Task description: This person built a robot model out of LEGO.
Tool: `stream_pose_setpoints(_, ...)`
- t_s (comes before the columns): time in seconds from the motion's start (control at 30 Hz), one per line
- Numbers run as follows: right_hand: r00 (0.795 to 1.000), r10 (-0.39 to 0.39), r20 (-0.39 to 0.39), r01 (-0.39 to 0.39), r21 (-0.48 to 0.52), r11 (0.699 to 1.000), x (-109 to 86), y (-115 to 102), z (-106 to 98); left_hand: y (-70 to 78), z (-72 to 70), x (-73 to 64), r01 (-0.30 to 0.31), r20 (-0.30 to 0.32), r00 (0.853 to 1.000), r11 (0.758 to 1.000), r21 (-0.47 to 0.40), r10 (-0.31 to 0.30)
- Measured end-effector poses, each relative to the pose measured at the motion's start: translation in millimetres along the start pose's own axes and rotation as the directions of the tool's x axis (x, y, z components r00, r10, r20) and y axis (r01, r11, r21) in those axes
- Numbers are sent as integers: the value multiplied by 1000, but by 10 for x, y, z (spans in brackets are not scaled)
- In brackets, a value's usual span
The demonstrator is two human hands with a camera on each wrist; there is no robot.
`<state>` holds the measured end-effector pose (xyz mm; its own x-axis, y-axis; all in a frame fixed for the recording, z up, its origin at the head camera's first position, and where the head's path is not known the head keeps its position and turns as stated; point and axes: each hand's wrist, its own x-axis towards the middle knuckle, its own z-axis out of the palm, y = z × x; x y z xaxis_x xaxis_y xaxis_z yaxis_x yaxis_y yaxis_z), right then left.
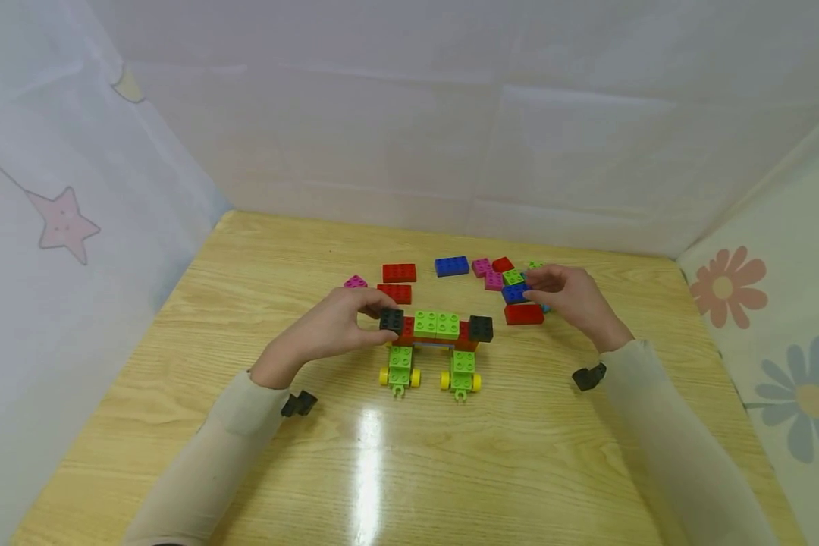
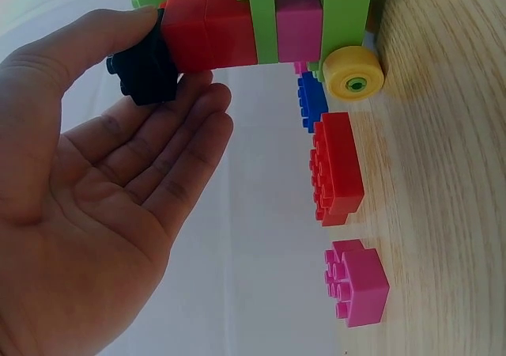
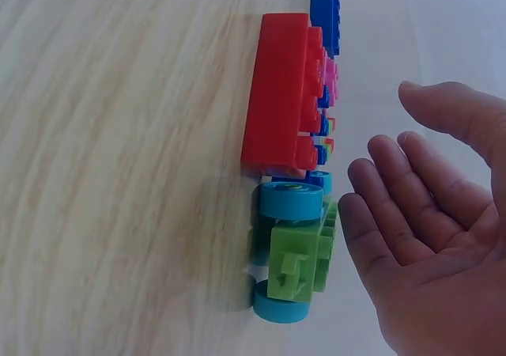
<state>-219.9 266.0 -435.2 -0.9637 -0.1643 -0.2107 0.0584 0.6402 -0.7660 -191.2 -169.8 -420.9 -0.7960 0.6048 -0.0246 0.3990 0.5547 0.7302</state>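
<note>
Pinching a black studded brick, the left grip is placed at one end of a wheeled toy-brick assembly on the counter; the right grip is held, fingers relaxed, near a blue brick.

Soft, even light covers the table, its source out of view; a white streak of glare washes out the grain toward the near edge, just left of middle. Shadows are faint and diffuse. Both wrist views look hazier, with the left hand shaded, the black brick short of detail, and the small far bricks soft in the right one.
</note>
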Motion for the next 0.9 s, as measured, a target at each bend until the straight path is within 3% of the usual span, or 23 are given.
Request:
stream_pose_setpoints(0.5,999,-37,-5,36,-59,998,64,105,55,8,4,-6,2,12,1000,1000,-6,-2)
stream_pose_setpoints(0.9,1000,-17,-7,16,-109,994,112,103,79,19,2,-12,3,14,1000,1000,0,-3)
